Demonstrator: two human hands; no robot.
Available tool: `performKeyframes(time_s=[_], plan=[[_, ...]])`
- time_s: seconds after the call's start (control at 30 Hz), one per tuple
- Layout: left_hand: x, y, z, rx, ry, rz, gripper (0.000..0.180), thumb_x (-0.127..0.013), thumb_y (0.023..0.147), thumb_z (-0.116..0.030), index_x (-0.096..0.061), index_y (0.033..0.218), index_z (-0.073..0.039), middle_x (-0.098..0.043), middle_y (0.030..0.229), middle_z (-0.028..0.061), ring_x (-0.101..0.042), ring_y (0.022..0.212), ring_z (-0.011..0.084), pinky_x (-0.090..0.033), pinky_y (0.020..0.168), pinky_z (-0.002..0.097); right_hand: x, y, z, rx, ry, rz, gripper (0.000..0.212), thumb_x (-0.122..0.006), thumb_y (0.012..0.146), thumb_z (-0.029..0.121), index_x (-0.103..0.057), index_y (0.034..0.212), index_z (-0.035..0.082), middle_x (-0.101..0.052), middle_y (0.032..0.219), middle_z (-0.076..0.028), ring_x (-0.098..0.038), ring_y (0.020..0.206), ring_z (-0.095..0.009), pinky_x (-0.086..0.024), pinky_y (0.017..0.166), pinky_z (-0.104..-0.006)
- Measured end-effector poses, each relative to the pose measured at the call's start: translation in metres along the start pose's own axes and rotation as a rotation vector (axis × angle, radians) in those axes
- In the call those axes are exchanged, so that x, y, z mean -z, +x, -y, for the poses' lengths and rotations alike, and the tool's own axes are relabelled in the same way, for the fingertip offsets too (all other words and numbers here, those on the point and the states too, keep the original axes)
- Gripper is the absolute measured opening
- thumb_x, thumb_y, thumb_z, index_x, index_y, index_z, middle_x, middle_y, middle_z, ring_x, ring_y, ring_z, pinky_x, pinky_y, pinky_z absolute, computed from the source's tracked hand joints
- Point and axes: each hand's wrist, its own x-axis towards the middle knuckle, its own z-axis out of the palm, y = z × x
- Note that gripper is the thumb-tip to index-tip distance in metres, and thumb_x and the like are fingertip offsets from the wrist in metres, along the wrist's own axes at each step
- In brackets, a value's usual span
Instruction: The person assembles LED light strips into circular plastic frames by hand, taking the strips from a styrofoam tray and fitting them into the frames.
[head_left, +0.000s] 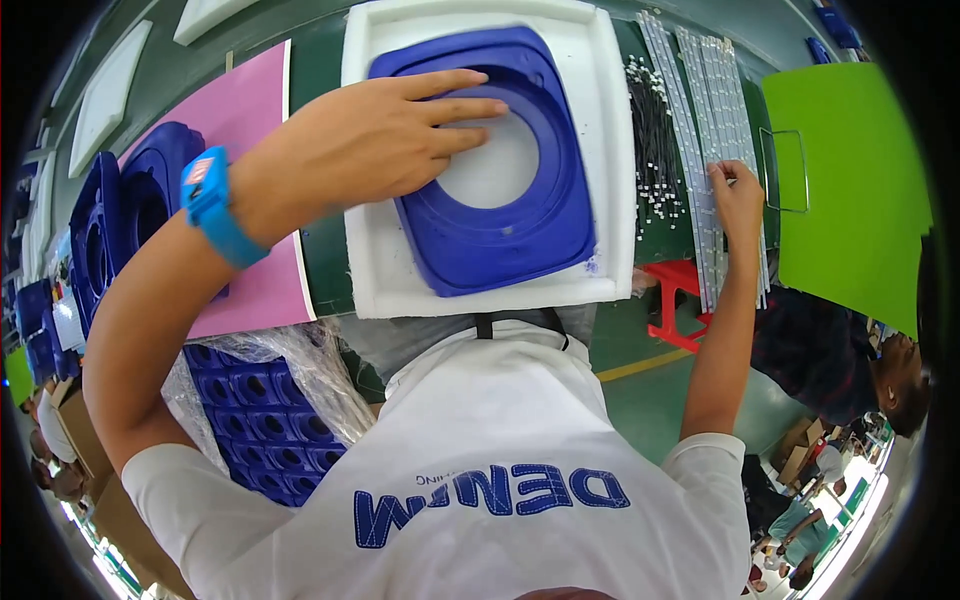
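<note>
A blue plastic panel (535, 245) with a large round opening lies slightly turned inside a white foam tray (372, 290) in front of me. My left hand (350, 135) reaches across its left side, fingers apart and stretched over the rim of the opening. Off to the right, my right hand (738, 205) has thumb and fingers pinched together on one of the pale LED strips (715, 85), which lie side by side in long rows. A bundle of black wires with white connectors (655, 150) lies between the tray and the strips.
On the left, more blue plastic panels (160, 165) stand on a pink sheet (265, 110). Below them are stacked blue parts (265, 425) in clear plastic wrap. A green board (845, 190) with a wire handle is at right, a red stool (675, 290) under the table edge. A person (825, 355) is beyond.
</note>
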Motion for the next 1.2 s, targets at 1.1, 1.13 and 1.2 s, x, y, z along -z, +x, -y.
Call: performKeyframes(time_s=[1.1, 1.13, 1.2], plan=[[0.005, 0.028, -0.089, 0.57, -0.554, -0.035, 0.093, -0.088, 0.076, -0.036, -0.047, 0.151, -0.001, -0.062, 0.103, 0.0164, -0.061, 0.097, 0.0369, -0.049, 0.096, 0.0447, 0.037, -0.016, 0.022, 0.063, 0.422, -0.153, 0.018, -0.063, 0.105, 0.015, -0.064, 0.113, -0.001, -0.066, 0.088, -0.003, -0.059, 0.078, -0.009, -0.048, 0.073, -0.025], [0.003, 0.024, -0.087, 0.549, -0.56, -0.144, 0.087, -0.086, 0.079, -0.036, -0.051, 0.15, -0.001, -0.066, 0.115, 0.0193, -0.063, 0.108, 0.0394, -0.048, 0.104, 0.0449, 0.042, -0.019, 0.025, 0.079, 0.436, -0.215, 0.017, -0.064, 0.105, 0.013, -0.065, 0.114, -0.001, -0.067, 0.092, -0.003, -0.06, 0.081, -0.01, -0.048, 0.075, -0.025], [0.009, 0.012, -0.075, 0.574, -0.605, -0.264, 0.079, -0.085, 0.082, -0.034, -0.055, 0.146, -0.001, -0.067, 0.121, 0.0195, -0.063, 0.113, 0.0399, -0.048, 0.107, 0.045, 0.06, -0.028, 0.043, 0.097, 0.489, -0.232, 0.017, -0.063, 0.105, 0.013, -0.065, 0.113, -0.002, -0.067, 0.094, -0.004, -0.061, 0.084, -0.01, -0.049, 0.077, -0.0252]])
